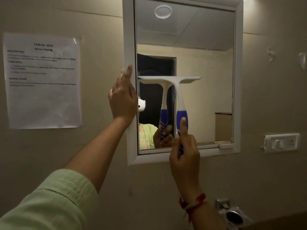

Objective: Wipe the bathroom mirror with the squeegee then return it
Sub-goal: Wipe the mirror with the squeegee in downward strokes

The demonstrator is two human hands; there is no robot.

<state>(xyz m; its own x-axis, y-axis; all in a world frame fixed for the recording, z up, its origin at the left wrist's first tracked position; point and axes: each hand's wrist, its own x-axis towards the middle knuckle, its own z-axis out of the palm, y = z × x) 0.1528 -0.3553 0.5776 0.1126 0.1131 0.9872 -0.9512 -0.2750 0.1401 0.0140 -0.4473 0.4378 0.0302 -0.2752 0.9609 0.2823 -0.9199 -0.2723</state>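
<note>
Here, the right hand (184, 156) is wrapped around the blue grip of the squeegee (178, 97), index finger extended up the handle; blade horizontal against the mirror (207, 63) at mid-height, left of centre; the left hand (123, 98) lies flat and spread, fingers together, pressed on the white frame (130, 39) at its left edge, holding nothing; printed sheet (42, 80) taped to wall at left; switch plate (282, 142) at right.

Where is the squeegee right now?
In the head view, the squeegee is pressed against the mirror in its left half, blade about mid-height, its blue handle held by the right hand while the left hand rests on the frame's left edge.
</note>
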